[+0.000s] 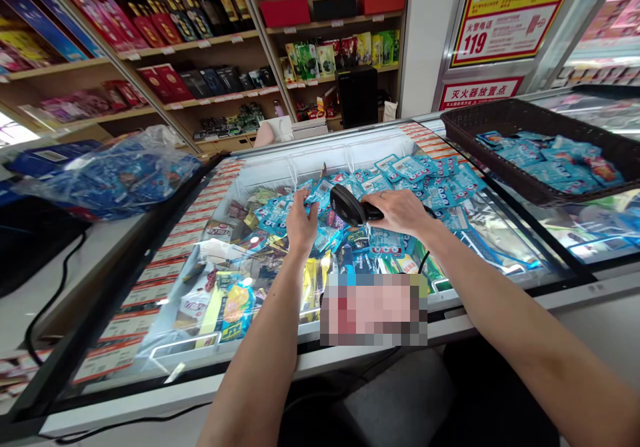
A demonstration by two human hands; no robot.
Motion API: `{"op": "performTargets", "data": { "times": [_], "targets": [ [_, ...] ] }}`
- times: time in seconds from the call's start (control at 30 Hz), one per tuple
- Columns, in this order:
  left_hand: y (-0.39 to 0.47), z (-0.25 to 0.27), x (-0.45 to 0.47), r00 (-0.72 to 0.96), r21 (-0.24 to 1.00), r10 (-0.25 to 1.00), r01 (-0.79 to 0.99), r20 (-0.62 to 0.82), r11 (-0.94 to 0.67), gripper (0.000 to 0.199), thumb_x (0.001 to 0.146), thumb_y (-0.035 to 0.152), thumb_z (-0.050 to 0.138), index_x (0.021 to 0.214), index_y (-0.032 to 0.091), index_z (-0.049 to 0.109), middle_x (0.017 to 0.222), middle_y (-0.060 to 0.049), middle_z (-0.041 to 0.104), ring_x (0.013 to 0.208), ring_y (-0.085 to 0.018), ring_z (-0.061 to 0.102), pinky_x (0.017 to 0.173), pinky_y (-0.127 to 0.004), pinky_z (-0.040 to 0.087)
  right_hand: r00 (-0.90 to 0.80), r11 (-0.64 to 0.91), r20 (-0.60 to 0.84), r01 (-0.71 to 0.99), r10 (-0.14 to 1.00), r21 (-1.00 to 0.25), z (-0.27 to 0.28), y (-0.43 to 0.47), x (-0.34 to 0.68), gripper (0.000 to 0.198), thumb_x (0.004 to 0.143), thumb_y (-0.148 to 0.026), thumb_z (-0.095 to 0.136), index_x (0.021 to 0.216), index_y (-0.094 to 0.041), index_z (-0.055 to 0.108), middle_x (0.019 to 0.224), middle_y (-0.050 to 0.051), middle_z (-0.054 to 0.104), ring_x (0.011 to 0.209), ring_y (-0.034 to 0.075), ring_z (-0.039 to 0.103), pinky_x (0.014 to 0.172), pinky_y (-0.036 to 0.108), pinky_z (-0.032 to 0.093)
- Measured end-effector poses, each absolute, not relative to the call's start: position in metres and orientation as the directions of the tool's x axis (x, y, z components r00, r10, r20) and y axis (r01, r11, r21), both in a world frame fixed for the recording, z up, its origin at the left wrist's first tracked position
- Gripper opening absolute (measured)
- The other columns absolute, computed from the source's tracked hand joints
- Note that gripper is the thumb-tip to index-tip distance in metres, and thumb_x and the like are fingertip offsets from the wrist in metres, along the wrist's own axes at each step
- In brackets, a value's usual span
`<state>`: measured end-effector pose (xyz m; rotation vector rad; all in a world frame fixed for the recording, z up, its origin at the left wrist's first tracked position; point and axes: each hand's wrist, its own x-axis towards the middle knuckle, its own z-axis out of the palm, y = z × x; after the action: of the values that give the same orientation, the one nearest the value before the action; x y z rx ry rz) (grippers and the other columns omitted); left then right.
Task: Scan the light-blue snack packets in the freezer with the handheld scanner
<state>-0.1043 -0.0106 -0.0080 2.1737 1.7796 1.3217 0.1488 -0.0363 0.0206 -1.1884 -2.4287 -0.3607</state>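
Observation:
My right hand [400, 217] is wrapped round the handle of a black barcode scanner [346, 206], whose head points left. Facing it, my left hand [301, 224] pinches a small blue packet [323, 190] with a white barcode label. Both hands are above the glass top of a chest freezer [220, 230]. On the glass lie many similar blue packets [407, 167], some spread under the scanner and a larger heap to the right. Seen through the glass are wrapped ice creams [237, 304] inside the freezer.
A dark woven basket [505, 117] with more blue packets stands at the right. A clear plastic bag [130, 174] of blue packs is on the left counter. Black cables [130, 422] run along the front edge. Stocked shelves [215, 40] stand behind.

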Motion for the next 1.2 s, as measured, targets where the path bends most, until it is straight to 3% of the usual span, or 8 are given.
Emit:
{"op": "performTargets", "data": {
  "times": [0.4,0.53,0.63,0.77,0.9,1.1,1.2],
  "targets": [
    [-0.009,-0.005,-0.110,-0.060,0.490,0.819,0.826,0.570,-0.280,0.035,0.084,0.038,0.044,0.116,0.023,0.046,0.100,-0.005,0.062,0.066,-0.014,0.054,0.068,-0.030,0.044,-0.536,0.576,0.484,0.814,0.692,0.079,0.021,-0.037,0.150,0.043,0.082,-0.050,0.052,0.114,-0.022,0.055,0.085,0.004,0.067,0.074,0.018,0.060,0.057,0.027,0.028],
    [-0.011,0.000,-0.122,-0.164,0.367,0.770,0.925,0.617,-0.097,0.033,0.082,0.038,0.047,0.111,0.023,0.052,0.096,-0.007,0.062,0.087,-0.024,0.057,0.080,-0.040,0.042,-0.509,0.545,0.478,0.835,0.716,0.073,0.020,-0.036,0.152,0.041,0.082,-0.045,0.054,0.117,-0.023,0.054,0.090,0.004,0.068,0.078,0.018,0.060,0.058,0.027,0.031],
    [-0.018,0.003,-0.127,-0.218,0.298,0.724,0.954,0.655,0.017,0.038,0.081,0.039,0.049,0.115,0.023,0.053,0.110,-0.012,0.058,0.105,-0.032,0.050,0.088,-0.048,0.037,-0.493,0.530,0.472,0.846,0.731,0.062,0.020,-0.036,0.153,0.042,0.081,-0.043,0.055,0.118,-0.023,0.054,0.094,0.005,0.068,0.079,0.018,0.060,0.060,0.028,0.032],
    [-0.027,0.004,-0.121,-0.085,0.194,0.776,0.980,0.625,-0.049,0.047,0.079,0.046,0.051,0.122,0.028,0.050,0.130,-0.011,0.047,0.117,-0.034,0.041,0.093,-0.053,0.032,-0.491,0.525,0.466,0.849,0.736,0.065,0.021,-0.037,0.152,0.043,0.080,-0.044,0.056,0.118,-0.022,0.054,0.093,0.005,0.068,0.080,0.019,0.060,0.060,0.028,0.033],
    [-0.026,-0.002,-0.117,0.058,0.121,0.849,0.983,0.525,-0.141,0.038,0.082,0.047,0.047,0.116,0.033,0.055,0.129,-0.007,0.049,0.118,-0.032,0.040,0.095,-0.054,0.030,-0.488,0.522,0.463,0.851,0.740,0.062,0.022,-0.039,0.152,0.044,0.080,-0.045,0.056,0.118,-0.022,0.054,0.092,0.005,0.068,0.079,0.019,0.060,0.060,0.028,0.032],
    [-0.019,-0.012,-0.129,-0.026,0.144,0.843,0.988,0.537,-0.061,0.035,0.084,0.039,0.044,0.116,0.030,0.056,0.127,-0.009,0.051,0.118,-0.031,0.041,0.096,-0.056,0.030,-0.459,0.491,0.477,0.869,0.750,0.065,0.020,-0.037,0.153,0.042,0.083,-0.045,0.052,0.117,-0.022,0.054,0.091,0.006,0.067,0.079,0.020,0.060,0.059,0.028,0.031],
    [-0.017,-0.013,-0.133,-0.067,0.146,0.833,0.989,0.549,-0.017,0.033,0.086,0.036,0.042,0.115,0.030,0.056,0.127,-0.009,0.052,0.121,-0.032,0.039,0.099,-0.063,0.021,-0.425,0.456,0.488,0.888,0.762,0.060,0.019,-0.036,0.154,0.042,0.083,-0.046,0.051,0.116,-0.021,0.055,0.087,0.006,0.067,0.077,0.020,0.060,0.059,0.028,0.030]
  ]
}}
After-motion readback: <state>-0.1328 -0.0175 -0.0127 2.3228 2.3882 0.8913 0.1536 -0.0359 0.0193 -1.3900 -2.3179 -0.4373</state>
